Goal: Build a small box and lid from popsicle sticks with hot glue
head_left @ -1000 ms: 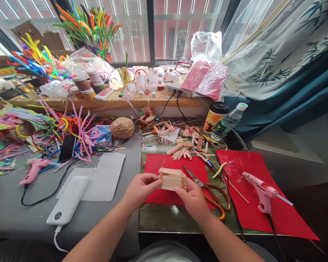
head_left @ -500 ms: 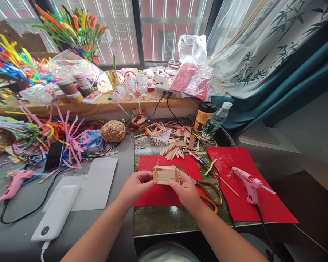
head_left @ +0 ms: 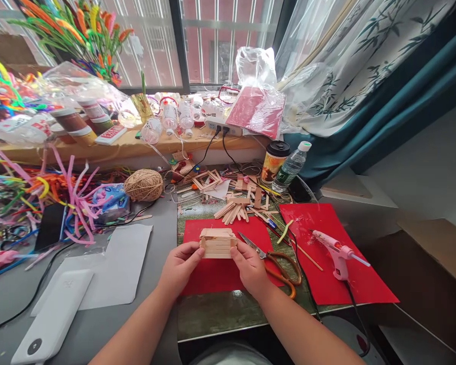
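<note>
Both hands held a small box built from flat wooden craft sticks (head_left: 217, 243) just above a red paper sheet (head_left: 213, 276) on the table (head_left: 99, 324). The left hand (head_left: 180, 266) pinched the box's left end and the right hand (head_left: 250, 267) pinched its right end, each grip closed on the wood with the fingers curled behind it. Compared with a second earlier, the hands and the box sat in the same pose and the same hold; what had shifted was the view, which had swung to the right, so the box appeared a little further left and higher in the picture (nothing on the table itself seemed to have moved). That suggested the box was being steadied or looked over rather than set down. Just to the right of the right hand lay orange-handled scissors (head_left: 279, 261), blades pointing toward the box, and beyond them a pink glue gun (head_left: 336, 252) rested on a second red sheet (head_left: 327, 284), its cord trailing off the near edge. Behind the box was a loose pile of sticks (head_left: 233, 210), a ball of twine (head_left: 143, 185), a lidded paper cup (head_left: 273, 161) and a water bottle (head_left: 291, 166). To the left lay white paper (head_left: 114, 263) and a white power bank (head_left: 51, 322). The scissors were the closest obstacle.
</note>
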{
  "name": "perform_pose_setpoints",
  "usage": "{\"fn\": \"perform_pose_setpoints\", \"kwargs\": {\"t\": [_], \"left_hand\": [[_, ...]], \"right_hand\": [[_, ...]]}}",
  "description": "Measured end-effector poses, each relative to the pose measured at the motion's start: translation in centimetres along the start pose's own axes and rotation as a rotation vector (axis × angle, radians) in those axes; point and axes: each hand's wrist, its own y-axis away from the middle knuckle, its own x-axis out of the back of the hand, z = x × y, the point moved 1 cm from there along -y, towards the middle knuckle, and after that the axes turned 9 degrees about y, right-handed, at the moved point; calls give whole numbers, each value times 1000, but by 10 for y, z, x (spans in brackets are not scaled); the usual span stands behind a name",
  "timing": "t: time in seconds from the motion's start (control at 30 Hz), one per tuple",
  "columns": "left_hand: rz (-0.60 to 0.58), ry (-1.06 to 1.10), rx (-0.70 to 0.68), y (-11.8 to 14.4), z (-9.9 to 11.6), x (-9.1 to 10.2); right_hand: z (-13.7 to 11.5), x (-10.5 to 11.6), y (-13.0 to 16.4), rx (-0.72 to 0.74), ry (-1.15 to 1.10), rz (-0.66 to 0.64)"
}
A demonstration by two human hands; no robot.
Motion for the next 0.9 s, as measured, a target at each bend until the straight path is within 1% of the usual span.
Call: {"fn": "perform_pose_setpoints", "kwargs": {"t": [0.1,0.2,0.27,0.33,0.43,0.5,0.57,0.7,0.8,0.9], "left_hand": [[43,-26,-58,1,-1,-1],[24,-67,-119,2,1,-2],[11,-97,-168,3,3,-2],[21,-112,-207,3,4,-2],[65,-82,-210,2,4,-1],[76,-63,-190,2,4,-1],[58,-81,-192,3,5,-3],[-8,-177,-268,6,9,-8],[-33,-197,-311,7,11,-10],[-38,-202,-307,7,13,-11]], "right_hand": [[-2,2,-1,94,192,52],[-6,3,-2,174,319,71],[-9,3,0,213,360,60],[-11,3,1,247,388,25],[-14,2,3,278,405,-37],[-14,1,3,274,397,-34],[-14,1,4,247,367,19],[-11,2,4,189,273,118],[-12,2,3,145,212,118],[-14,2,2,139,193,83]]}}
